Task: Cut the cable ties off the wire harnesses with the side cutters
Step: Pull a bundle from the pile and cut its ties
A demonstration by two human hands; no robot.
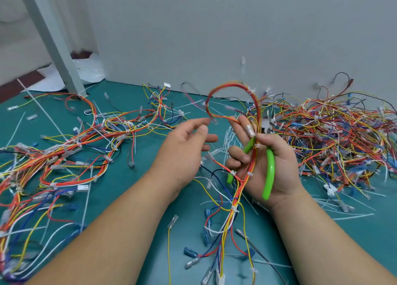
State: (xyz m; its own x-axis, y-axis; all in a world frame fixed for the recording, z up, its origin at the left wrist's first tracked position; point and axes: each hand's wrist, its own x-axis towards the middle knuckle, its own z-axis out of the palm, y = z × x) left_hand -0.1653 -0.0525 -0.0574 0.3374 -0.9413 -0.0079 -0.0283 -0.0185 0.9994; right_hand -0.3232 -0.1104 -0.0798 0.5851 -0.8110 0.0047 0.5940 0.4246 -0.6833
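Observation:
My right hand (270, 162) grips the green-handled side cutters (270, 170) together with a wire harness (240, 190) of red, orange and yellow wires. The harness arcs up above the hand into a loop (231, 87) and hangs down toward me. White cable ties (235, 208) still wrap it in several places. The cutter jaws (267, 123) point away from me, above my fingers. My left hand (184, 147) hovers just left of the harness with fingers spread and relaxed, holding nothing; its fingertips are close to the loop's loose end.
A large heap of harnesses (335, 134) lies at the right against the grey wall. More harnesses (75, 147) spread over the green mat at the left. Cut white tie pieces (229, 136) litter the mat. A grey post (58, 48) stands at the far left.

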